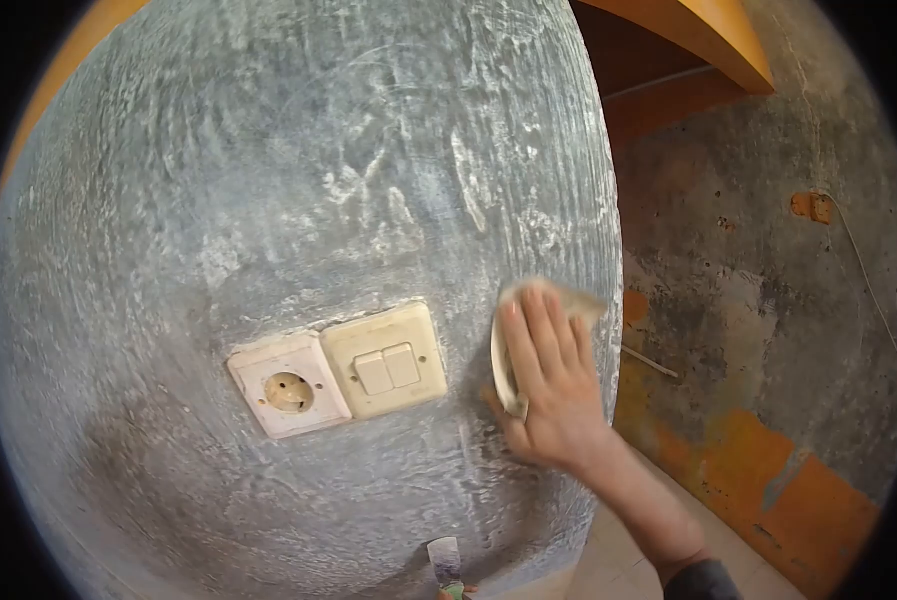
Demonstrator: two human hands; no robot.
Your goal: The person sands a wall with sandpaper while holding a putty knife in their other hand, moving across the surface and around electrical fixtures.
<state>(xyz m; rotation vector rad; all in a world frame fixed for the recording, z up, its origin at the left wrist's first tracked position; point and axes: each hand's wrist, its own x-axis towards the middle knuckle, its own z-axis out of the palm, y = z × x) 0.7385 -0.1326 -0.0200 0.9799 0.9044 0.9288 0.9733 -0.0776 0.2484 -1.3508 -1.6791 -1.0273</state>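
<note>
Against the gray wall (368,200), 1 right hand (551,400) presses sandpaper (504,350).

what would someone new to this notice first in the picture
Probably the grey streaky wall, which fills most of the view, with a pale socket and a double switch side by side, set at a tilt, low on it. Right of them, the right hand presses a pale sheet to the wall. At the bottom edge, the left hand shows barely, by a scraper.
</note>
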